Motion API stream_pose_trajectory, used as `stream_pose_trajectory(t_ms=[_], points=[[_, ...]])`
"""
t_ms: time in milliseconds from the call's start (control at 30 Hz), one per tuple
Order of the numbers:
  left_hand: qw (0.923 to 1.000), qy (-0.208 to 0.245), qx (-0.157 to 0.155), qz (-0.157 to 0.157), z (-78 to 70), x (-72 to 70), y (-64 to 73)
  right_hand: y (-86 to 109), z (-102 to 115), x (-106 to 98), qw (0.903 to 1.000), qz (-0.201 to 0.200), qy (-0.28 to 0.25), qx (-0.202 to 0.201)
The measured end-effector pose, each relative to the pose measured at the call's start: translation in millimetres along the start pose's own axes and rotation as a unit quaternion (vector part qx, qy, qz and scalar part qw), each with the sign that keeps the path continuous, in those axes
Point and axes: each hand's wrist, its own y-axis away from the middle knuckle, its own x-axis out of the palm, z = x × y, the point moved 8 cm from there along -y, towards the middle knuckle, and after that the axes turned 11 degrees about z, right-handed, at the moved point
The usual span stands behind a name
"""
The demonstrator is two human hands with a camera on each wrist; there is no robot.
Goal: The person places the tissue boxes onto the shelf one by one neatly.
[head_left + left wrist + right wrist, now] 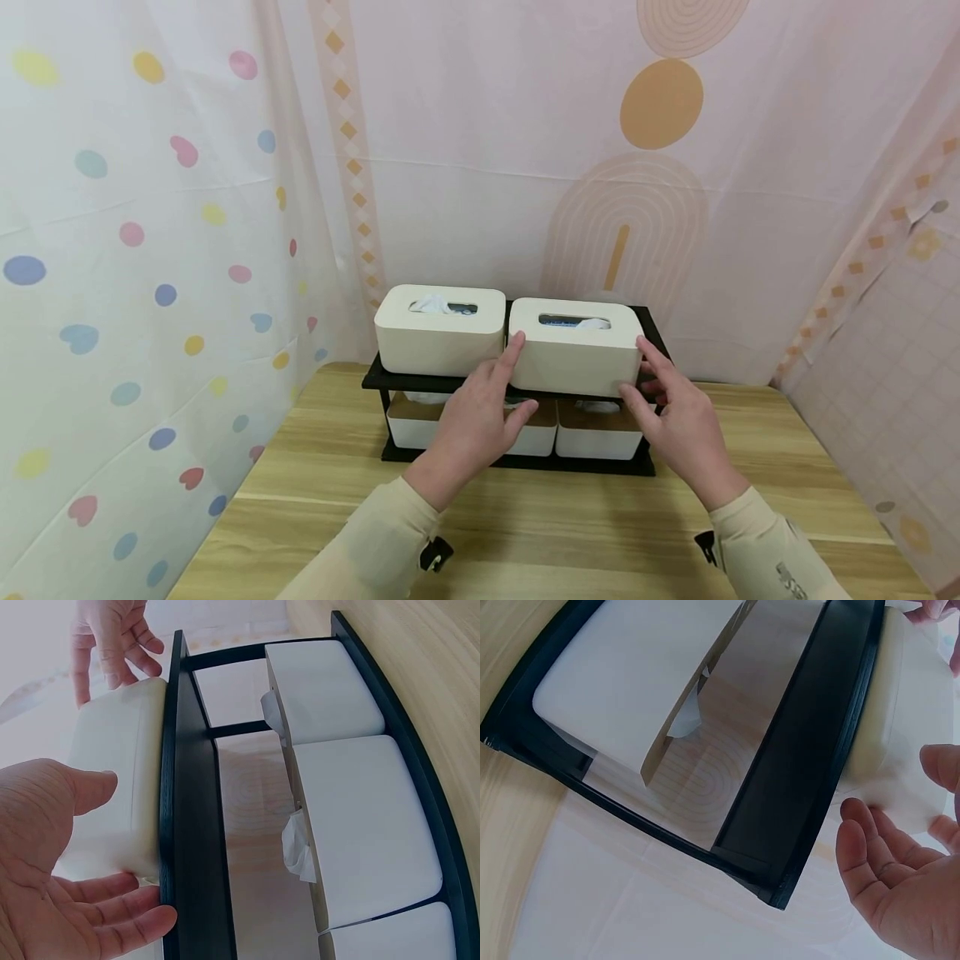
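A cream tissue box [573,367] with a slotted lid stands on the upper shelf of a black two-tier rack [433,382], at the right. My left hand [472,421] is at its left end, index finger extended by the front edge and thumb held apart. At the other end is my right hand [678,421], its fingertips by the corner and side. In both wrist views the fingers lie loosely about the box [112,750], not curled tightly round it. A second cream tissue box [438,352] stands to the left on the same shelf.
On the rack's lower shelf sit white tissue boxes [598,443] with brown lids, tissue poking out. The rack stands on a wood-grain table [555,533]. A patterned curtain [465,167] hangs behind, and a dotted one [150,350] on the left.
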Motion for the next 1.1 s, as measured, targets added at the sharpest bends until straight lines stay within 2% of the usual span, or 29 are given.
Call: stream_pose_trajectory(t_ms=[133,300,800,1100], points=[[1.0000,-0.002,0.001,-0.010,0.4,-1.0,-0.3,-1.3,-0.6,1.5,1.0000,0.006,0.000,0.003],[0.9998,-0.010,-0.004,-0.016,1.2,-2.1,-1.0,-4.6,-2.9,6.1,0.9992,0.035,0.002,0.019],[0.9995,-0.022,-0.021,-0.003,2.6,-0.7,-2.9,-10.1,-8.4,14.9,0.9952,0.087,0.018,0.042],[0.9995,-0.018,-0.026,0.005,3.1,1.7,-3.9,-9.8,-11.2,16.3,0.9946,0.092,0.016,0.045]])
